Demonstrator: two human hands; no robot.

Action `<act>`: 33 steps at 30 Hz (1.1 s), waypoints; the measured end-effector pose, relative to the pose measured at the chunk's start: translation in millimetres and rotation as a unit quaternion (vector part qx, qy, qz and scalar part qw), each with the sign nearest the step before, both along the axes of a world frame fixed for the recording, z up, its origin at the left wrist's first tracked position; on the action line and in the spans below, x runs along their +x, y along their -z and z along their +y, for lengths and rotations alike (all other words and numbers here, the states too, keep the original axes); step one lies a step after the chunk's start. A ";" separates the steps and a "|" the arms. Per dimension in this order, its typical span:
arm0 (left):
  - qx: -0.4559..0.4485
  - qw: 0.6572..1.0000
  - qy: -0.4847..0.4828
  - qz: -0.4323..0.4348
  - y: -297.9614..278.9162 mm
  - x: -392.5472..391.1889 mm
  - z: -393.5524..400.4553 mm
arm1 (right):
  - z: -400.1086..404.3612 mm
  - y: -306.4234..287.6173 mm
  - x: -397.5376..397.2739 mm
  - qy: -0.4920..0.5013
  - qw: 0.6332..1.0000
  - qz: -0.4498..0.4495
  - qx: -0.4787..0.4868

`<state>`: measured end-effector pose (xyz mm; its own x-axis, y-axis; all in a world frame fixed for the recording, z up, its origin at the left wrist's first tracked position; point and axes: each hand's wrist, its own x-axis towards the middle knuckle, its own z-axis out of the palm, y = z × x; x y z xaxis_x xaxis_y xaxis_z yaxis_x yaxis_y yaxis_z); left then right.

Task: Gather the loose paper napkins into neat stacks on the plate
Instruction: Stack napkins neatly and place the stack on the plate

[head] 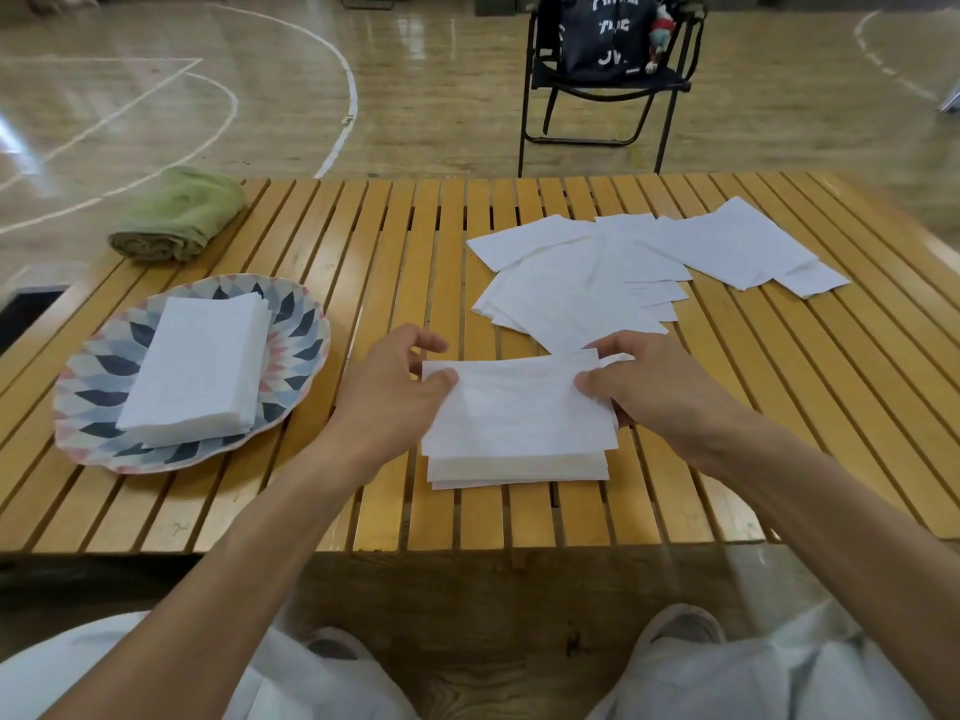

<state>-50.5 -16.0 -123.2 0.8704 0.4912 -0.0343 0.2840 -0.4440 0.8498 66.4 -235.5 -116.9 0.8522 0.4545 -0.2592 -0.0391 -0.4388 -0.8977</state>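
Hands: left hand (400, 387) and right hand (641, 384) each pinch an end of a folded white paper napkin (514, 402) atop a small stack (517, 467) on the slatted wooden tabletop (363, 241). Grip of both is narrow, thumb over napkin.

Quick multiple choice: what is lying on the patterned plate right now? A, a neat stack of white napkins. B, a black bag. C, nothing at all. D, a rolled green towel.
A: a squared-up stack of white napkins sits on the patterned plate, while the green towel lies apart at the table's far left corner.
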 end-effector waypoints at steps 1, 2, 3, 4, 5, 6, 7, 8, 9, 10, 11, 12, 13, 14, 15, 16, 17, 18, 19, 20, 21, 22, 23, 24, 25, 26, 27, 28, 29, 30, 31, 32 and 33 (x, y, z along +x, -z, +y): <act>0.005 1.000 0.006 0.015 2.0 0.4 0.7 | -0.5 1.0 0.9 0.000 1.000 -0.009 -0.017; 0.007 1.000 0.013 0.028 4.0 0.8 1.5 | -0.7 1.7 0.9 -0.003 0.999 -0.018 -0.037; 0.009 0.999 0.020 0.038 6.2 1.0 2.0 | -0.7 2.7 0.6 -0.008 0.998 -0.025 -0.055; 0.014 0.999 0.025 0.046 8.6 1.2 2.5 | -0.7 3.8 -0.2 -0.012 0.997 -0.030 -0.071; 0.022 0.998 0.028 0.051 11.0 1.5 2.8 | -0.5 4.9 -0.6 -0.013 0.996 -0.035 -0.084; 0.031 0.998 0.027 0.052 13.2 1.8 3.1 | -0.5 5.3 -1.0 -0.013 0.994 -0.041 -0.096; 0.039 0.998 0.025 0.051 15.2 2.4 3.4 | 0.0 5.6 -1.0 -0.014 0.993 -0.048 -0.109; 0.047 0.997 0.023 0.048 16.7 2.8 3.5 | 0.5 5.6 -1.5 -0.016 0.991 -0.055 -0.122; 0.056 0.997 0.021 0.047 17.6 3.3 3.3 | 1.3 5.3 -2.0 -0.019 0.989 -0.060 -0.134; 0.066 0.997 0.020 0.047 18.4 3.5 3.1 | 2.0 5.1 -2.5 -0.021 0.987 -0.063 -0.144; 0.074 0.996 0.020 0.049 19.2 4.0 2.8 | 2.7 5.0 -2.7 -0.023 0.986 -0.066 -0.153; 0.080 0.995 0.020 0.053 20.1 4.2 2.6 | 3.3 4.8 -3.0 -0.025 0.984 -0.068 -0.161; 0.083 0.995 0.021 0.057 21.2 4.1 2.6 | 3.7 4.6 -3.2 -0.027 0.983 -0.068 -0.165; 0.084 0.994 0.022 0.061 22.1 4.2 2.6 | 3.6 4.3 -3.5 -0.028 0.983 -0.068 -0.168; 0.085 0.994 0.024 0.064 22.9 4.0 2.4 | 3.5 4.1 -3.7 -0.029 0.983 -0.067 -0.170; 0.086 0.994 0.026 0.066 23.4 4.0 2.5 | 3.1 3.8 -4.0 -0.031 0.983 -0.065 -0.172; 0.090 0.993 0.027 0.067 23.7 4.1 2.5 | 3.1 3.7 -4.2 -0.032 0.982 -0.065 -0.174; 0.095 0.993 0.027 0.069 23.7 4.3 2.4 | 3.1 3.6 -4.3 -0.034 0.981 -0.065 -0.179; 0.100 0.992 0.027 0.070 23.7 4.5 2.1 | 3.3 3.9 -4.0 -0.037 0.980 -0.068 -0.185; 0.104 0.992 0.026 0.072 23.8 4.6 1.7 | 3.6 4.5 -3.7 -0.039 0.978 -0.070 -0.193; 0.108 0.991 0.026 0.074 24.1 4.6 1.2 | 4.1 5.6 -3.3 -0.042 0.976 -0.073 -0.202; 0.112 0.990 0.027 0.077 24.8 4.7 0.7 | 4.6 6.9 -3.2 -0.045 0.973 -0.077 -0.211; 0.116 0.990 0.028 0.080 25.6 4.8 0.2 | 5.0 8.3 -3.1 -0.048 0.971 -0.080 -0.222; 0.120 0.989 0.028 0.082 26.4 5.1 -0.2 | 5.3 9.4 -2.9 -0.052 0.968 -0.084 -0.231; 0.126 0.988 0.029 0.085 27.3 5.1 -0.5 | 5.8 10.7 -2.4 -0.054 0.966 -0.088 -0.238; 0.135 0.986 0.029 0.089 27.8 5.3 -0.9 | 5.8 11.5 -2.0 -0.056 0.964 -0.094 -0.244; 0.145 0.985 0.028 0.093 27.8 5.0 -1.6 | 5.6 11.9 -1.9 -0.057 0.962 -0.100 -0.249; 0.162 0.982 0.025 0.097 27.4 4.2 -2.5 | 4.9 12.1 -2.2 -0.057 0.959 -0.109 -0.256; 0.190 0.976 0.022 0.099 26.9 3.1 -3.3 | 3.9 12.4 -2.7 -0.055 0.955 -0.124 -0.266; 0.231 0.968 0.019 0.098 26.4 1.6 -4.1 | 2.6 12.7 -3.4 -0.052 0.949 -0.145 -0.275; 0.274 0.957 0.019 0.088 25.9 0.2 -4.7 | 1.0 13.0 -4.0 -0.048 0.943 -0.168 -0.282; 0.306 0.949 0.024 0.070 25.3 -1.0 -5.3 | -0.5 12.9 -4.4 -0.046 0.939 -0.188 -0.284; 0.321 0.945 0.041 0.045 24.2 -1.7 -6.3 | -1.7 12.2 -4.7 -0.046 0.938 -0.202 -0.279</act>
